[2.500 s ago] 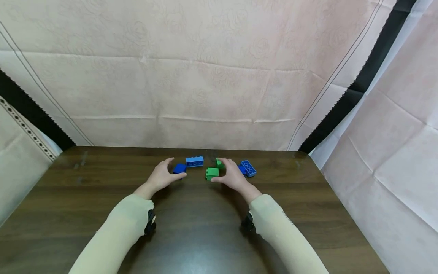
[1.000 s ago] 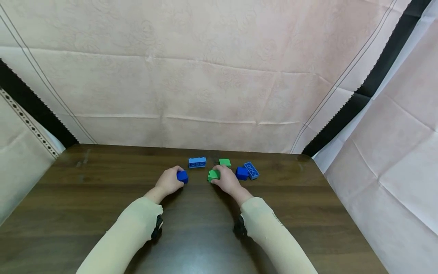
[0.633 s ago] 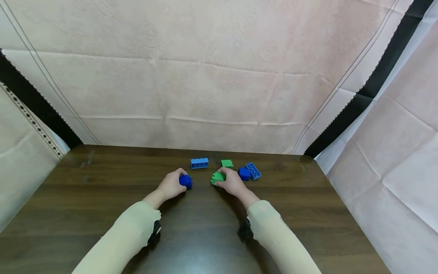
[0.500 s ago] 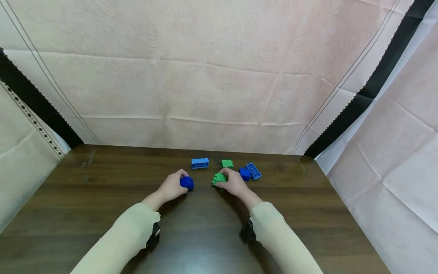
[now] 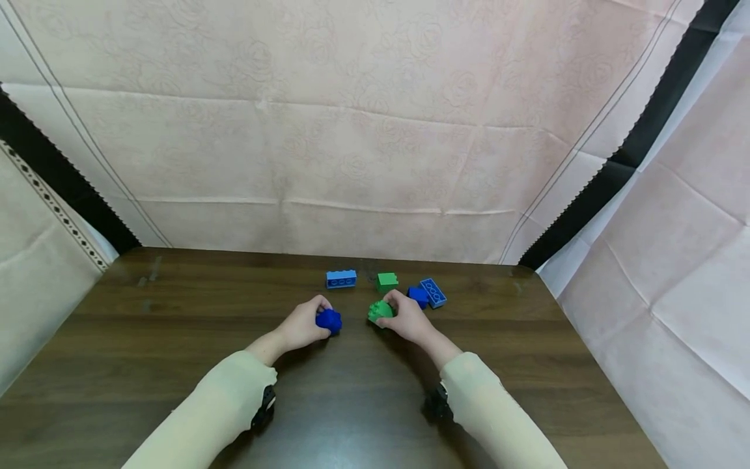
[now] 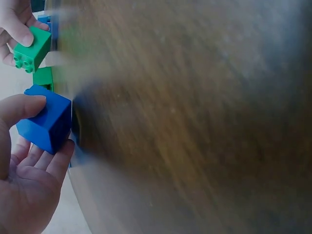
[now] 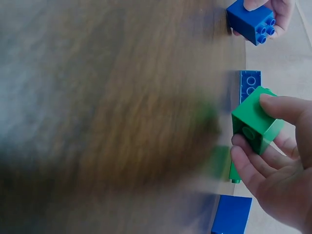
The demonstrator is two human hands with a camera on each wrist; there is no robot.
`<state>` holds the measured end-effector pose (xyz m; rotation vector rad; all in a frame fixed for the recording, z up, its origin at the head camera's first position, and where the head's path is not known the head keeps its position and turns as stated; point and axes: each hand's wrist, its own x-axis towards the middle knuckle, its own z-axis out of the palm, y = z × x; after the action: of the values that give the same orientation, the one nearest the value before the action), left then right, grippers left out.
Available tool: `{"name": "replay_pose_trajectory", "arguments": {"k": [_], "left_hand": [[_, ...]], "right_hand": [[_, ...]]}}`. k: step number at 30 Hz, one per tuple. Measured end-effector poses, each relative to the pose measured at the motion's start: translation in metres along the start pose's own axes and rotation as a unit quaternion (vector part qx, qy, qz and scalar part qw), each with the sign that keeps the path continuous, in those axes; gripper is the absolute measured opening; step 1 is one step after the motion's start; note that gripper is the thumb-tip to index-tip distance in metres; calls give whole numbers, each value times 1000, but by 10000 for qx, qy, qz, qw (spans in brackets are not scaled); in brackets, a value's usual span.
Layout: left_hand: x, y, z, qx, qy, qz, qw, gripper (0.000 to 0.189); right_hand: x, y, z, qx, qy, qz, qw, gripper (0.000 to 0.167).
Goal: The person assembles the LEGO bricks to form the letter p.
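My left hand (image 5: pixel 301 324) pinches a dark blue toy brick (image 5: pixel 329 320) between thumb and fingers. To its right, my right hand (image 5: pixel 412 319) grips a green toy brick (image 5: pixel 381 311) the same way. A gap separates the two bricks, and their studded ends face roughly toward each other. In the left wrist view the blue brick (image 6: pixel 48 119) shows smooth sides, with its studs mostly hidden. The hollow underside of the green brick (image 7: pixel 256 117) shows in the right wrist view, where the blue brick's studs (image 7: pixel 265 30) are also visible.
Beyond the hands on the wooden table (image 5: pixel 328 404) lie a long blue brick (image 5: pixel 341 279) and another green brick (image 5: pixel 387 281). Right of them, a dark blue brick (image 5: pixel 418 297) touches a tilted long blue brick (image 5: pixel 433 292). A pale cloth (image 5: pixel 351 130) hangs behind the far edge.
Both hands went from spread fingers beside the bricks to gripping one each. The held bricks have been tilted and brought nearer to me, their studs turning inward. The other bricks stay in place.
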<state>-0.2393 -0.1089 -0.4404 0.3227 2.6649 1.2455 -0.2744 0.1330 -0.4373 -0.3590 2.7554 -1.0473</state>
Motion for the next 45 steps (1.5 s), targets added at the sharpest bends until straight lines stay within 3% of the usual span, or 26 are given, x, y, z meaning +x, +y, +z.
{"name": "replay_pose_trajectory", "arguments": {"k": [20, 30, 36, 45], "left_hand": [[0, 10, 15, -18, 0, 50, 10000, 34], [4, 14, 22, -150, -78, 154, 9997, 34], [4, 19, 29, -355, -95, 92, 9993, 33], [1, 22, 35, -257, 125, 61, 9996, 33]], "right_hand": [[-24, 3, -21, 893, 78, 8, 9960, 30], [-33, 6, -26, 1141, 46, 93, 9934, 37], [-37, 6, -29, 1257, -32, -145, 9920, 34], [-42, 3, -32, 1320, -124, -306, 9907, 34]]}}
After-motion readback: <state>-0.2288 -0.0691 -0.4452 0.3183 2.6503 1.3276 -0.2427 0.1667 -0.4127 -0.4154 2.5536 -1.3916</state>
